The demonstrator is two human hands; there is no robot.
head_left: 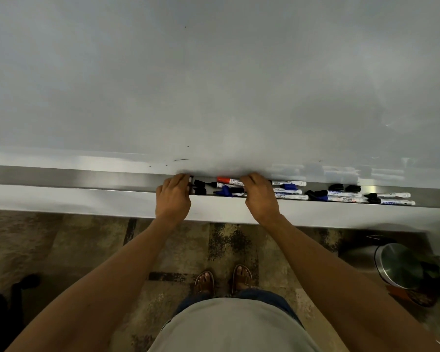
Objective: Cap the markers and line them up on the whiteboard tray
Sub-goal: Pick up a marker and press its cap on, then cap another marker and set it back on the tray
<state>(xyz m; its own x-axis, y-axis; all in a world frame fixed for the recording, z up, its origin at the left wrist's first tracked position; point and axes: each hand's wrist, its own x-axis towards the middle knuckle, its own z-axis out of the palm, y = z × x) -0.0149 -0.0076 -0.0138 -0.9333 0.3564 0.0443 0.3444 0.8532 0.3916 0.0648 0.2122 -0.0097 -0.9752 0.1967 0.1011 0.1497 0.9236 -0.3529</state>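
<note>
Whiteboard tray (92, 177): a long metal ledge under the whiteboard (214, 72), crossing the view left to right. Markers lie scattered along its middle and right stretch, with loose black caps (344, 187) and a blue cap (223, 191) among them. All visible barrels lie flat with the long axis roughly along the tray; none stands upright. Red-capped marker (228, 180) sits against the back wall, cap end pointing left, barrel running right under the right hand. On the far right, white-barrelled markers (394, 199) lie with dark ends to the left; whether those ends are caps or bare tips is too small to tell. Left hand (174, 195): fingers curled over the tray's front lip onto something small and dark at the left end of the clutter; what it is, and whether it is actually gripped, cannot be told. Right hand (261, 193): fingers curled down onto the markers in mid-tray; the hold itself is hidden by the hand. Handling judgement: markers are light, rigid plastic, smooth and prone to rolling on metal. Best pinched mid-barrel, cap pushed on along the axis. Caps are small and easily knocked off the ledge.
</note>
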